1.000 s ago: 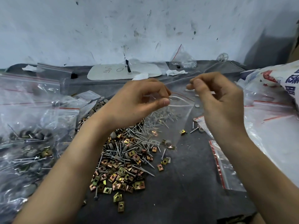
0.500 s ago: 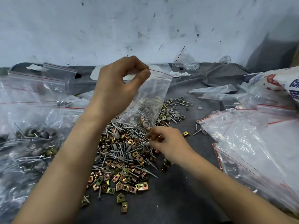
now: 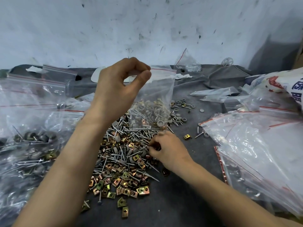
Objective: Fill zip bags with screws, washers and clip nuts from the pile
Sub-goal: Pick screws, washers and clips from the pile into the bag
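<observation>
Clear zip bag [image 3: 161, 94] hangs from pinching left hand [image 3: 117, 90]; right hand [image 3: 169, 150] pinches pile [image 3: 123, 163] between filled bags [image 3: 31, 145].

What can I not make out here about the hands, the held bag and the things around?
Head view: whether the right hand holds any piece from the pile; its own curled fingers hide it.
Head view: what lies inside the zip bag pinched by the left hand; the pile shows through the clear plastic.
Head view: the print on the white sack; the right edge cuts it off.
</observation>
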Demonstrator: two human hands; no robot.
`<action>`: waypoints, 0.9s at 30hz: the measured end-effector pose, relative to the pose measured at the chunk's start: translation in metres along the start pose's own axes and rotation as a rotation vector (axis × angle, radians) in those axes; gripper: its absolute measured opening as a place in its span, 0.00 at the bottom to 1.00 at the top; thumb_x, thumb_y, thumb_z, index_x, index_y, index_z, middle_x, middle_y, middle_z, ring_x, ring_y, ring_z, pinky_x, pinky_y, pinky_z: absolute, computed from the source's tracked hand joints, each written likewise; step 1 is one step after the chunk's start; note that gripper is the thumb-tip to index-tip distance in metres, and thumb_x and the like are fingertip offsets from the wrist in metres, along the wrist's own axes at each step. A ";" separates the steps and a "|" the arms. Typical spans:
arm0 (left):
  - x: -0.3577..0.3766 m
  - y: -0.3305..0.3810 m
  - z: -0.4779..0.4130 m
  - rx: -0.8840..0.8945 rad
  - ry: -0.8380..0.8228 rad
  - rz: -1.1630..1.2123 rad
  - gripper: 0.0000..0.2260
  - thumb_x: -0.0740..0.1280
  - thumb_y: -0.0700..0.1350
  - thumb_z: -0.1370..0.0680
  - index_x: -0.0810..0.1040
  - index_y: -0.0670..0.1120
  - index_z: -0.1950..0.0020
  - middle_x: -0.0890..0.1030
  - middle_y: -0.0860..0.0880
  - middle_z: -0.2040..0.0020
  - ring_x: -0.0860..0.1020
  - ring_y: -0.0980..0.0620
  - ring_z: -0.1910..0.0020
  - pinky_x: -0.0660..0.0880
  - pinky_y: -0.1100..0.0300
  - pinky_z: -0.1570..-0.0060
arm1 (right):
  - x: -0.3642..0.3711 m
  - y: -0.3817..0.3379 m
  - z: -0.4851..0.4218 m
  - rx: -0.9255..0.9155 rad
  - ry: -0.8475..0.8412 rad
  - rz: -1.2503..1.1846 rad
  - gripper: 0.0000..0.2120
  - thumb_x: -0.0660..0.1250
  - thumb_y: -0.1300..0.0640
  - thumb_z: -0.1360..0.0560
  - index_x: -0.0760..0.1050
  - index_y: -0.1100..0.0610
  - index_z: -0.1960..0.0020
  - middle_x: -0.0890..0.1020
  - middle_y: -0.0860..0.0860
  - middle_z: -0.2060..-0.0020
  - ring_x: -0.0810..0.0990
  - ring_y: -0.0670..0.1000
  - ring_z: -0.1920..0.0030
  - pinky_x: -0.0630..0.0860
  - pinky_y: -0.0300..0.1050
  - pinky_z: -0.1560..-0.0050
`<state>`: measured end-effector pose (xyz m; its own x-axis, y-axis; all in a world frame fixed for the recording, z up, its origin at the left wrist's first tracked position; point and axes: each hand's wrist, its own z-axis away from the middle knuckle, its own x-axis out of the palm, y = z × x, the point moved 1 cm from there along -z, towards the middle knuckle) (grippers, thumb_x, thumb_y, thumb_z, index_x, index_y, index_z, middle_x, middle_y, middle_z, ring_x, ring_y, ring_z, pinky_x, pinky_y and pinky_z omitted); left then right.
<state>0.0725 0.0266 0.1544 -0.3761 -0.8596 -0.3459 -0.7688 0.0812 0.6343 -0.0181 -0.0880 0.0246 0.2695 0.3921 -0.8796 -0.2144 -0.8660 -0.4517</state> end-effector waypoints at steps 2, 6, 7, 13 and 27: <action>-0.001 0.000 -0.001 0.004 0.008 0.009 0.04 0.67 0.40 0.22 0.76 0.48 0.56 0.82 0.50 0.51 0.81 0.53 0.47 0.76 0.52 0.41 | -0.007 -0.001 -0.002 0.037 0.057 -0.078 0.06 0.65 0.53 0.26 0.80 0.54 0.54 0.78 0.49 0.56 0.76 0.50 0.51 0.75 0.46 0.50; 0.000 0.002 -0.002 0.026 0.034 0.052 0.01 0.67 0.39 0.22 0.77 0.44 0.54 0.82 0.47 0.49 0.81 0.51 0.47 0.77 0.51 0.42 | -0.035 0.016 -0.007 0.300 0.263 -0.292 0.04 0.68 0.56 0.28 0.80 0.52 0.61 0.81 0.49 0.66 0.78 0.49 0.64 0.72 0.43 0.62; 0.001 0.004 -0.002 0.035 0.033 0.067 0.01 0.67 0.39 0.22 0.77 0.44 0.53 0.82 0.47 0.48 0.81 0.51 0.46 0.77 0.51 0.41 | -0.043 0.022 -0.007 0.367 0.335 -0.321 0.05 0.68 0.56 0.27 0.80 0.52 0.61 0.81 0.49 0.67 0.77 0.49 0.65 0.71 0.43 0.64; 0.012 0.006 0.004 0.078 -0.175 0.026 0.03 0.67 0.42 0.23 0.78 0.43 0.52 0.82 0.45 0.48 0.81 0.50 0.45 0.76 0.48 0.41 | -0.105 0.019 0.009 0.205 0.891 -0.765 0.12 0.66 0.60 0.24 0.76 0.50 0.65 0.77 0.40 0.75 0.72 0.37 0.71 0.67 0.27 0.69; 0.025 0.007 0.008 0.156 -0.357 0.033 0.05 0.64 0.50 0.22 0.77 0.50 0.54 0.82 0.50 0.46 0.79 0.52 0.44 0.75 0.45 0.44 | -0.129 -0.006 0.028 -0.172 0.591 -0.335 0.08 0.69 0.50 0.27 0.80 0.54 0.58 0.79 0.46 0.54 0.78 0.48 0.49 0.72 0.42 0.53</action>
<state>0.0537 0.0097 0.1445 -0.5372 -0.6277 -0.5634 -0.8124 0.2056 0.5456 -0.0781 -0.1248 0.1368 0.7710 0.4540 -0.4467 0.1075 -0.7841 -0.6113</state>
